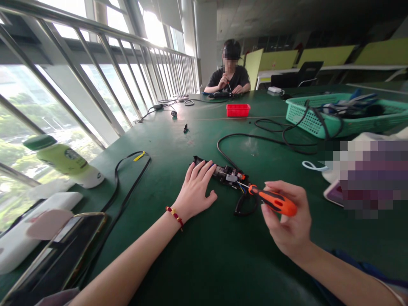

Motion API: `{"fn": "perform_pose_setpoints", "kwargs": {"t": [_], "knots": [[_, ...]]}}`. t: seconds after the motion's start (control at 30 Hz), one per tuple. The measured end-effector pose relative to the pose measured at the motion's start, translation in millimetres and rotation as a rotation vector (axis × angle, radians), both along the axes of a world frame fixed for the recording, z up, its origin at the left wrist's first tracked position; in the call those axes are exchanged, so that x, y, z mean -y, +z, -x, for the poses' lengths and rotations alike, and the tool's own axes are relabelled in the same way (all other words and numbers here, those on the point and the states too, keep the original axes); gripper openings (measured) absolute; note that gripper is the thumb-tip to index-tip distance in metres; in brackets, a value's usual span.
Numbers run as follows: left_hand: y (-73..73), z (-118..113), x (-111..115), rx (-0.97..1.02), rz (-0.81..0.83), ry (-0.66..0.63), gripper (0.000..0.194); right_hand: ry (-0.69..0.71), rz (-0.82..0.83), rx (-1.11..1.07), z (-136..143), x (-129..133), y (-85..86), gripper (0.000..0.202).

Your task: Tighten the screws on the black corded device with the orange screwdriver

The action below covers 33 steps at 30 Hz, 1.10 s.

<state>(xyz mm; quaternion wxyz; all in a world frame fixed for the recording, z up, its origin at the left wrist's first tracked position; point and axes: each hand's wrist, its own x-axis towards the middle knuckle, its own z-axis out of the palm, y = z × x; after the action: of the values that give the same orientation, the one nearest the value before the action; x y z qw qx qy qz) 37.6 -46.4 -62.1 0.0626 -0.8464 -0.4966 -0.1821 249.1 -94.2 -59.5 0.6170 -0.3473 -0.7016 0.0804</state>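
Observation:
My right hand (288, 216) grips an orange-and-black screwdriver (274, 200) by its handle, fingers wrapped round it. The shaft points left, and its tip reaches the inner parts of an opened black corded device (228, 175), perhaps a power tool. Exposed in it are a grey block, an orange-red part and thin blue and yellow wires. My left hand (198, 187) lies with stretched, slightly spread fingers over the left end of the device and partly hides it. A black cable loop (247, 208) hangs out on the near side.
A red tray (238, 110) and a green basket (347, 114) of cables stand farther back. Black cables (267, 138) cross the table. At left are a bottle (65, 161), a phone (57, 259) and a railing (105, 46). A person (229, 74) sits opposite, holding a tool.

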Motion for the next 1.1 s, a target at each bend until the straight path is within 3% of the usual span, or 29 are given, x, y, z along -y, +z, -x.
{"fn": "perform_pose_setpoints", "kwargs": {"t": [0.13, 0.3, 0.53, 0.73, 0.97, 1.1], "knots": [[1.0, -2.3, 1.3, 0.031, -0.030, 0.048, 0.057, -0.035, 0.022, 0.028, 0.7, 1.1, 3.7, 0.023], [-0.9, -3.5, 3.3, 0.038, -0.067, 0.133, 0.054, -0.008, 0.022, -0.032, 0.3, -1.4, -1.2, 0.034], [-3.0, -1.0, 2.9, 0.053, -0.035, 0.108, 0.048, -0.021, 0.068, 0.024, -1.0, -1.2, 2.2, 0.018], [-3.0, -1.0, 2.4, 0.030, -0.020, 0.121, 0.047, 0.022, 0.056, -0.084, -2.0, -4.2, -3.1, 0.035], [-2.6, -1.5, 2.9, 0.028, -0.014, 0.121, 0.048, 0.009, 0.068, -0.009, -1.4, -2.5, 2.5, 0.018], [-3.2, -1.6, 2.3, 0.025, -0.017, 0.120, 0.049, 0.015, 0.076, -0.074, -1.9, -4.0, -3.0, 0.031]]}}
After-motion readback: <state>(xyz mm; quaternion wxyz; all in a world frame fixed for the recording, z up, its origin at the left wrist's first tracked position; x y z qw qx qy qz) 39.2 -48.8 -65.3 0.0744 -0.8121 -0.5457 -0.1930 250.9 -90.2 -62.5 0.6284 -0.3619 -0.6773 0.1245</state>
